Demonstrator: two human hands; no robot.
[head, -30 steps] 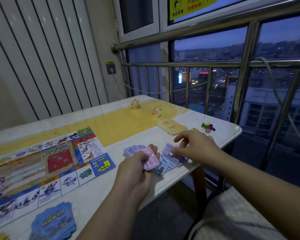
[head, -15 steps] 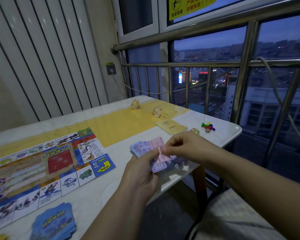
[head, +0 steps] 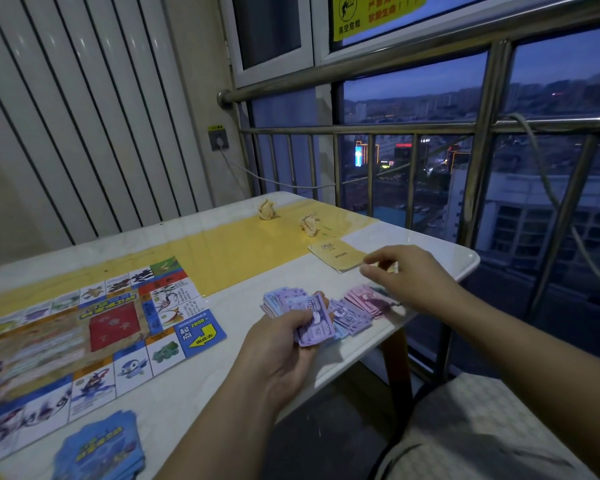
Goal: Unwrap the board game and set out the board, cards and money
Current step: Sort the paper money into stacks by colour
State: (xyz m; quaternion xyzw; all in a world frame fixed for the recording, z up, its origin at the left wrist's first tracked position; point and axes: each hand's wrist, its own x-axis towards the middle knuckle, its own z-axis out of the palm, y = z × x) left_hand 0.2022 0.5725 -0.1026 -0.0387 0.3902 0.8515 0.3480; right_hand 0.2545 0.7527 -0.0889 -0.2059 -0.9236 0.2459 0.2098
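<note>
The game board (head: pixel 84 334) lies unfolded on the left of the white table (head: pixel 243 368). A stack of blue cards (head: pixel 101 448) sits at the near edge. My left hand (head: pixel 284 348) grips a fanned stack of purple money notes (head: pixel 312 323) just above the table. To its right on the tabletop lie blue notes (head: pixel 350 318) and a pile of pink notes (head: pixel 368 299). My right hand (head: pixel 409 275) hovers over the pink pile with loosely bent fingers and holds nothing I can see.
A tan rules booklet (head: pixel 336 254) lies beyond the money. Two crumpled wrappers (head: pixel 267 209) (head: pixel 309 223) sit on the yellow strip at the far side. A metal railing (head: pixel 478 140) and window stand close behind the table's right corner.
My right hand drew a pink note from the stack in my left hand, laid it on the pink pile and now hovers over it. My left hand kept the purple notes.
</note>
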